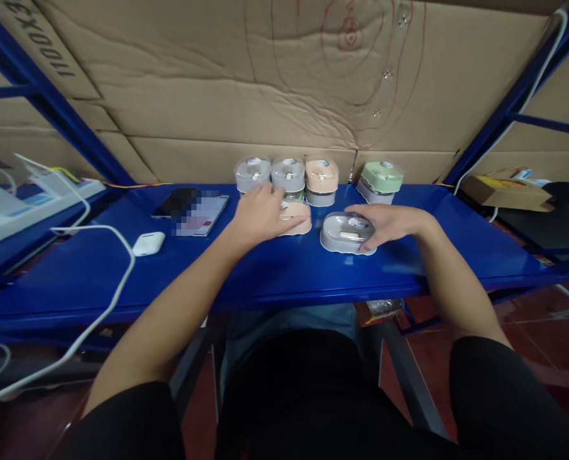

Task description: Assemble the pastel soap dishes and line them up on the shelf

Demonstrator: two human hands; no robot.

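Observation:
My right hand (390,223) grips the right side of a grey plastic box (336,241) with a clear lid, its thumb in front and its fingers behind. This box rests on the blue table. My left hand (260,214) is on a peach box (299,225), thumb along its front and fingers over its left part, which hides that side. Behind them stand stacked boxes of the same kind: a grey one (246,171), another grey one (288,182), a peach one (321,180) over grey, and a green one (382,180) over grey.
On the blue table (274,278), a phone (200,217) and a white earbud case (149,243) lie at left. A white cable (121,287) crosses the left front. Cardboard (193,76) walls the back, between blue posts (68,105). An open cardboard box (507,193) is at right.

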